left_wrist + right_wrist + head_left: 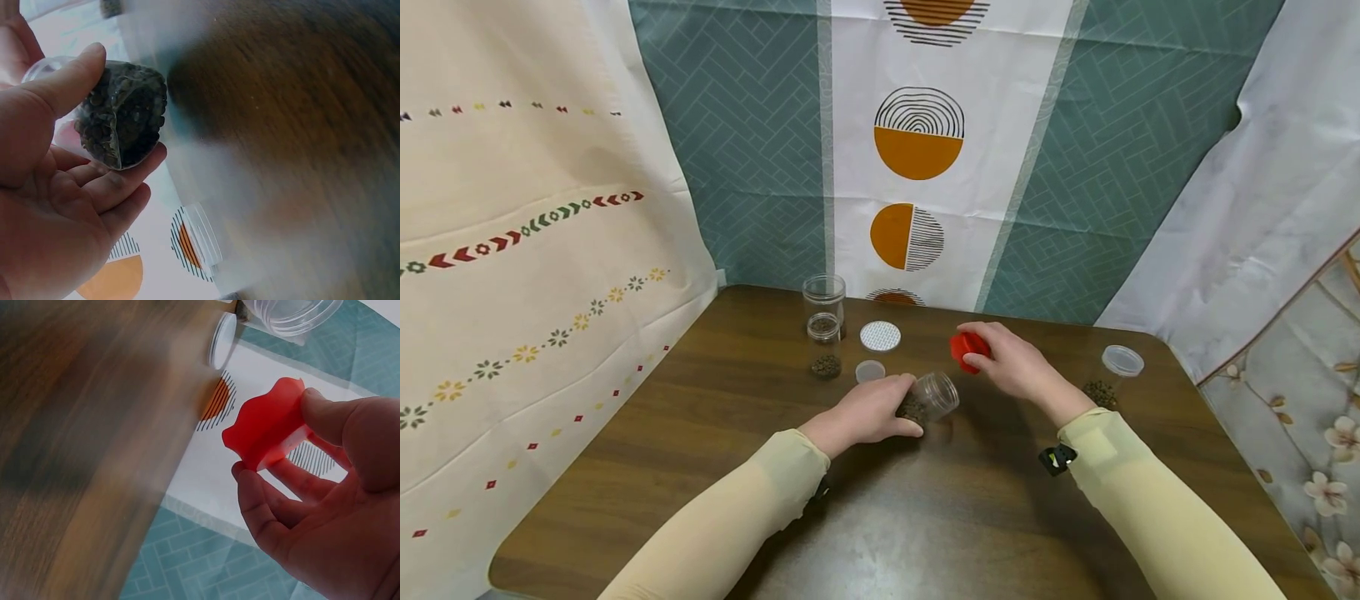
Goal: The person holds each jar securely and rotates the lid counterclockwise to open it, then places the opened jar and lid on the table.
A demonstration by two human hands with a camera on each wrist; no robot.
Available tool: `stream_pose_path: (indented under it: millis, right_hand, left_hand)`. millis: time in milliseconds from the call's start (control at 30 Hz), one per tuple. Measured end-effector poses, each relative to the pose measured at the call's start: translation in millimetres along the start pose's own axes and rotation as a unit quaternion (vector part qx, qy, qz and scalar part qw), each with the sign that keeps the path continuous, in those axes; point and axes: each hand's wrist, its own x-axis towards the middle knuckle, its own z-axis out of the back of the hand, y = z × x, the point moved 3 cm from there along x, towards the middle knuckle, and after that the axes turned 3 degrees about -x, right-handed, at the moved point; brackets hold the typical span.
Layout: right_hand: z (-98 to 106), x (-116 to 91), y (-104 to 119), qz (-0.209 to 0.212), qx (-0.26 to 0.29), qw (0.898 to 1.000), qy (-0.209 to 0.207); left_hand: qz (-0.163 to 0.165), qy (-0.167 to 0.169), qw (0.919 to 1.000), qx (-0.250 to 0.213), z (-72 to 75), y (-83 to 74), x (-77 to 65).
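Observation:
Over the middle of the table, my left hand [874, 410] grips a clear plastic jar [940, 395]. The jar is tilted, its uncovered mouth facing right toward my other hand. Small dark brown pellets [128, 112] lie inside, toward its base, with thumb and fingers on either side in the left wrist view. My right hand [1015, 362] pinches a red wavy-edged cup-like piece [265, 425] between thumb and fingertips. It is held a short way beyond the jar's mouth, to the right. A small translucent lid [870, 372] lies just behind my left hand.
At the back left stand a large clear jar [824, 288] and, before it, a smaller uncovered jar [824, 328] with some pellets. Beside them lies a white textured lid [880, 336]. Toward the right edge is a lidded jar [1122, 362] with pellets. Curtains [760, 167] hang behind the table.

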Motion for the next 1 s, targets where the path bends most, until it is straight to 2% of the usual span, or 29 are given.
stream_pose_path:
  millis: [67, 100, 200, 300, 333, 467, 700, 833, 900, 967, 1000]
  right_hand:
    - [1, 2, -1, -0.003, -0.002, 1.000, 0.001]
    - [1, 2, -1, -0.003, -0.003, 1.000, 0.001]
    - [1, 4, -3, -0.005, -0.006, 1.000, 0.001]
    - [1, 5, -4, -0.008, -0.008, 1.000, 0.001]
    - [0, 5, -5, -0.010, -0.009, 1.000, 0.001]
    - [-2, 6, -8, -0.016, -0.012, 1.000, 0.005]
    - [-6, 8, -14, -0.017, -0.024, 1.000, 0.006]
    - [-7, 10, -16, -0.020, -0.028, 0.999, 0.009]
    - [-7, 10, -17, -0.022, -0.032, 0.999, 0.009]
    - [-7, 11, -18, -0.023, -0.037, 0.999, 0.011]
    - [-8, 11, -19, -0.023, -0.039, 0.999, 0.011]
  left_hand:
    - [-0.006, -0.002, 1.0000, -0.002, 0.2, 0.2, 0.4]
    - [-0.018, -0.010, 0.9998, 0.001, -7.1, 9.7, 4.1]
    - [-0.021, -0.011, 0.9997, 0.003, -7.4, 10.1, 4.6]
    - [-0.014, -0.010, 0.9998, 0.005, -8.2, 10.8, 6.4]
    - [-0.002, -0.002, 1.0000, 0.002, -1.0, 1.4, 3.5]
    - [0.008, 0.004, 1.0000, -0.001, 0.6, -0.2, 6.1]
    - [0.009, 0.005, 0.9998, -0.015, 3.1, 0.2, 16.0]
    - [0.009, 0.003, 0.9999, -0.005, 4.2, 2.9, 23.0]
    - [0.007, 0.002, 1.0000, 0.001, 2.6, 6.7, 28.5]
    - [-0.009, -0.015, 0.9997, 0.014, -17.3, 30.9, 44.5]
    - [-0.009, -0.016, 0.9997, 0.016, -20.9, 36.0, 49.1]
